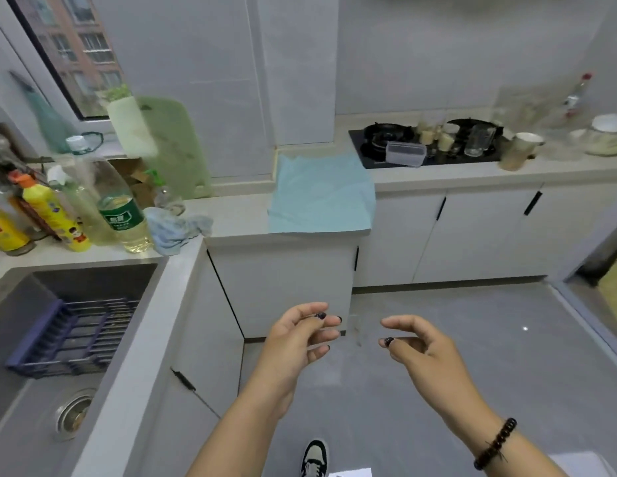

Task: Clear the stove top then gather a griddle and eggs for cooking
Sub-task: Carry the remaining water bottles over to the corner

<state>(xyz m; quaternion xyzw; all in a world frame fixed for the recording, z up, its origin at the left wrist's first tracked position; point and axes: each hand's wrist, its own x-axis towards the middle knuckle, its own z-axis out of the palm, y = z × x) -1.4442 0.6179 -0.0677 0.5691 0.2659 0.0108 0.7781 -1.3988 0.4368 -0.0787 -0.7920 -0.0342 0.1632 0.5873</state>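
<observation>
Up at the table's far right end, the cluttered stove top [424,148] lies ahead-right of both loose, empty hands, the right hand [424,349] nearer than the left hand [296,339]

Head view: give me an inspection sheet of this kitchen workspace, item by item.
Surface: pale L-shaped counter; a blue cloth lies spread on it and hangs over its front edge.
Job's things: black stove top not yet cleared; a lidded plastic box, small jars and a drinking glass stand on it. Griddle and eggs: nothing seen.
Clutter: bottles and a crumpled rag beside the sink; green cutting board leaning on the wall; bowls right of the stove.
Hands: left hand and right hand above the floor, fingers loosely curled, holding nothing clearly visible.
Cables: nothing seen.
Surroundings: tiled walls, window, white cabinets, grey floor.
</observation>
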